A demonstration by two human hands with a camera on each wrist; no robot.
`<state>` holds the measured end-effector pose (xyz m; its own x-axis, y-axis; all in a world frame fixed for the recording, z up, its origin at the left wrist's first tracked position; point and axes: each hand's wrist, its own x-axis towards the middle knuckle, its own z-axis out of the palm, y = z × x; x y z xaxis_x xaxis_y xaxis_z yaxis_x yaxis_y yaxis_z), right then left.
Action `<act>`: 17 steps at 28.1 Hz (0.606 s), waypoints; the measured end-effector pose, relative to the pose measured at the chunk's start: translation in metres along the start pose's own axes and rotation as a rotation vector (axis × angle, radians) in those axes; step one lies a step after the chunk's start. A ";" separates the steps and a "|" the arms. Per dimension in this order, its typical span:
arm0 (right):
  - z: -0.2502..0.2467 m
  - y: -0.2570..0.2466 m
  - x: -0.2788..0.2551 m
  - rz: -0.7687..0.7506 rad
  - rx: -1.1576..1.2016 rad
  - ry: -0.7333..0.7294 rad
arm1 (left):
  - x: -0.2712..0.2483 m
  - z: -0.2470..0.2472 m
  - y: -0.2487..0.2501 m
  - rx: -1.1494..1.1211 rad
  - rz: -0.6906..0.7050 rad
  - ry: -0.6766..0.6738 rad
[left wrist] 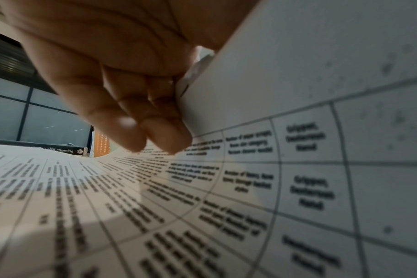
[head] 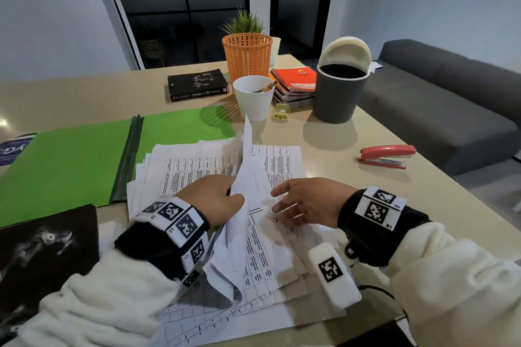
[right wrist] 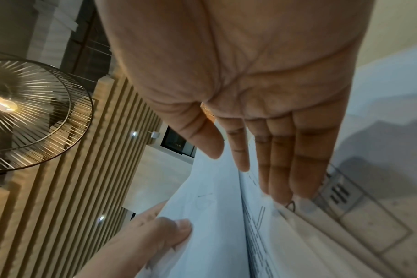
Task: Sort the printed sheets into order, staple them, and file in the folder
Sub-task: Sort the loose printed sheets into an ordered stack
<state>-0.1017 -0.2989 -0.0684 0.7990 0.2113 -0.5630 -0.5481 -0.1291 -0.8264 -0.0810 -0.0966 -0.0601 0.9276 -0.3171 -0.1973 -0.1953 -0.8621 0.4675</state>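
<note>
Sheets [head: 197, 166]: table cells read "Grippers", rest blurred.

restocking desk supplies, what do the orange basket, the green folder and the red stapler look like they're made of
Orange basket: looks like moulded plastic, matte, going by the even perforated lattice walls.
Green folder: probably plastic sheet or coated card, smooth with a slight sheen, lying open and flat.
Red stapler: glossy red shell, likely plastic or painted metal, with a bare silvery metal strip beneath.
</note>
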 end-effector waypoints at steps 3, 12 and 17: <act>0.000 0.003 -0.004 0.047 -0.022 -0.033 | 0.000 0.001 0.000 -0.012 -0.009 0.013; 0.001 0.010 -0.011 0.077 -0.003 -0.043 | -0.001 0.003 0.005 0.005 -0.005 0.006; 0.008 0.010 -0.009 0.076 -0.084 -0.040 | -0.001 0.002 0.004 0.009 0.012 0.000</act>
<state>-0.1165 -0.2943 -0.0711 0.7444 0.2363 -0.6245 -0.5828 -0.2267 -0.7804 -0.0837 -0.1008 -0.0599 0.9253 -0.3272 -0.1918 -0.2088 -0.8617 0.4624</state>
